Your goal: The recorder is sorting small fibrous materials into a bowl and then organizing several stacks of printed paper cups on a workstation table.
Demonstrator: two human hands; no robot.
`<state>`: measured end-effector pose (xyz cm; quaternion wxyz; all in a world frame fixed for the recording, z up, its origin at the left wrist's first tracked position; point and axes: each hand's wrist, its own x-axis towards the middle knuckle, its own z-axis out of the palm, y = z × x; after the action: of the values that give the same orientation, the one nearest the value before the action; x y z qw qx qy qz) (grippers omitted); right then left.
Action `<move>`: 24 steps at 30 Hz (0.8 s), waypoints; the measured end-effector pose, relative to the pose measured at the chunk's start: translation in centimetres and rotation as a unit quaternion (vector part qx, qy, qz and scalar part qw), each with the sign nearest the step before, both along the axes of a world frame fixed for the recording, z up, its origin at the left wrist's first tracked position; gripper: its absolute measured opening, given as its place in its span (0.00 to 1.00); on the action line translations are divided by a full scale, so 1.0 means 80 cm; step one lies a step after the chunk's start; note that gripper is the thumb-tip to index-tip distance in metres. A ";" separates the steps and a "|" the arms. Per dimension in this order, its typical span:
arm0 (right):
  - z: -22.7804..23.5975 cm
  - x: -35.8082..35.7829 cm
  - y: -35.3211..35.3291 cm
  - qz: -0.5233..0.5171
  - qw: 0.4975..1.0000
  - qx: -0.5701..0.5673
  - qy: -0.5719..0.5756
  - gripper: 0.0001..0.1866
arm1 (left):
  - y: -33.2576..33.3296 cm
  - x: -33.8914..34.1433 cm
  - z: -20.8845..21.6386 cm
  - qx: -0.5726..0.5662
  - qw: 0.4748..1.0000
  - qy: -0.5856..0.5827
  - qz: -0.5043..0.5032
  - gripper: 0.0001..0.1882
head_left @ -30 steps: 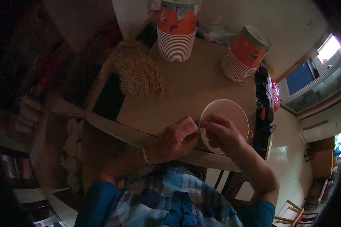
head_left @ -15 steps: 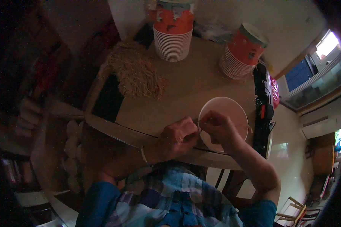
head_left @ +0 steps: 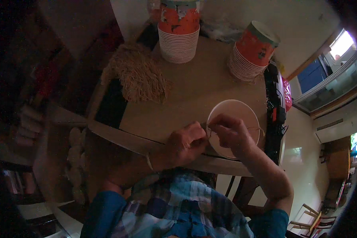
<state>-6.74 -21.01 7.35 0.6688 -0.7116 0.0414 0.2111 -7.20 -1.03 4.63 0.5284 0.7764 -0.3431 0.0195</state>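
Note:
A wide paper tub (head_left: 246,113), pale inside, sits mouth up at the table's near right edge. My right hand (head_left: 231,131) reaches over its mouth, thumb and fingers pinched at the left rim on a thin strand of twine (head_left: 208,130). Against the outside of that rim my left hand (head_left: 187,143) is closed, with curled fingers hiding whatever is in them. More twine pokes out at the tub's right rim. A loose heap of cut tan twine (head_left: 141,75) lies at the table's far left.
Two upside-down stacks of orange paper tubs with white rims, one at the back middle (head_left: 179,43) and one at the back right (head_left: 252,53), stand on the table (head_left: 194,87). Black cords and a dark strip (head_left: 274,115) line the right edge, beside a pink-red object (head_left: 286,94).
My right fingers have shifted slightly at the left rim, and the twine between them shows more clearly. The twine end at the right rim sticks out further. My left hand is nearly still.

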 end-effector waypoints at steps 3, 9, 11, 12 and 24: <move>0.005 0.001 0.001 -0.026 0.993 0.058 0.096 0.05 | -0.002 0.003 -0.016 -0.022 0.999 -0.020 0.019 0.06; 0.000 0.002 -0.009 0.004 0.984 0.112 0.137 0.03 | 0.003 0.007 -0.007 -0.034 0.997 0.058 0.028 0.05; -0.012 0.005 -0.018 0.033 0.986 0.111 0.117 0.06 | 0.003 0.012 -0.012 -0.037 0.998 0.036 0.043 0.05; -0.015 0.006 -0.021 0.062 0.987 0.110 0.098 0.09 | 0.002 0.014 -0.014 -0.040 0.997 0.013 0.057 0.04; -0.004 -0.004 -0.001 0.077 0.995 -0.066 0.023 0.02 | 0.006 0.023 -0.010 -0.072 0.995 0.062 0.027 0.03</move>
<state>-7.07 -21.11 7.07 0.6009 -0.7505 0.0156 0.2749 -5.34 -0.58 3.83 0.6025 0.7450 -0.2861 0.0107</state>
